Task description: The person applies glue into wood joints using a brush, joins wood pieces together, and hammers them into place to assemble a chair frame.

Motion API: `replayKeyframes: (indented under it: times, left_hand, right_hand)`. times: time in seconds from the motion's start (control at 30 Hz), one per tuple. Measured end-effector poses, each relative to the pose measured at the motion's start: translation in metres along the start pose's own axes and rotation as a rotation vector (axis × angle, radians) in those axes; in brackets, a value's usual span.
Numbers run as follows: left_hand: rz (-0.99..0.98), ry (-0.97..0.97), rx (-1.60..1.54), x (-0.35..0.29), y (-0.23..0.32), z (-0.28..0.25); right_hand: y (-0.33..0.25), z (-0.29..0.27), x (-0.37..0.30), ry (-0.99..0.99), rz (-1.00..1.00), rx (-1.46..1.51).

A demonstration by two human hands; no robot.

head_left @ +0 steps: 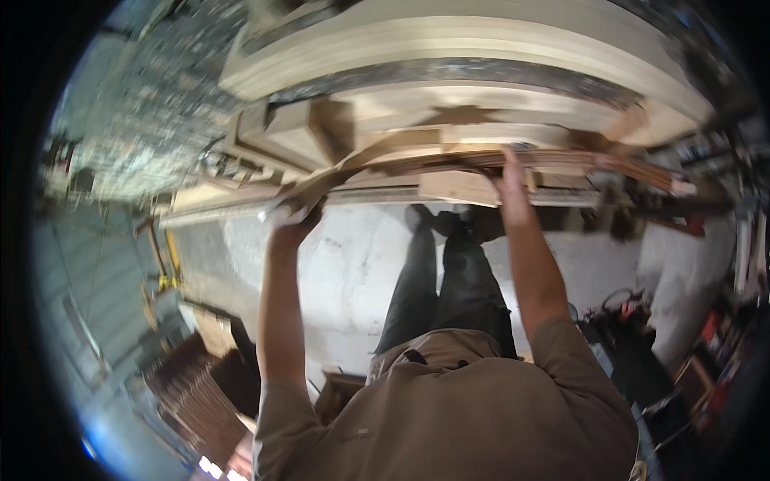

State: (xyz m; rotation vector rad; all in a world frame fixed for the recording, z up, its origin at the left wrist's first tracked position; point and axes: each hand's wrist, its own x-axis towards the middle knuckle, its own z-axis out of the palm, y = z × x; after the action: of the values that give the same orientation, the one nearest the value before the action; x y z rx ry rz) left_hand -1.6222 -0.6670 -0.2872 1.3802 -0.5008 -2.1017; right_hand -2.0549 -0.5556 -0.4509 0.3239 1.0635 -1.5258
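Long thin brown wooden strips (561, 160) run crosswise in front of me, bundled together and curving in the fisheye view. My left hand (298, 223) is closed around their left end, beside a small white patch (279, 214) too blurred to name. Farther right, my right hand (512, 183) grips the strips with the thumb upright on the far side. Below the strips, between my hands, lies a pale flat wooden piece (459, 187). The strips' right end reaches past my right hand.
Behind the strips, thick pale boards (465, 40) lie on a workbench with a speckled top (160, 104). An angled wooden piece (301, 128) sits on the left. Brown slatted panels (200, 393) stand at lower left; dark equipment (634, 361) is at lower right.
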Motion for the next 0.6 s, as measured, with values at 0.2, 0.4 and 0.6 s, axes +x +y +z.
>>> replayKeyframes:
  times: [0.2,0.4,0.6]
  left_hand:
    - [0.315,0.004,-0.019,0.071,-0.006,0.001]
    - [0.067,0.259,-0.174,0.057,0.013,0.062]
    - [-0.073,0.239,0.082,0.007,-0.089,-0.01]
  right_hand:
    - [-0.013,0.007,0.037,0.106,0.102,-0.034]
    - [-0.017,0.0,0.079,0.15,0.039,0.166]
    - [-0.023,0.023,0.074,0.092,0.014,0.147]
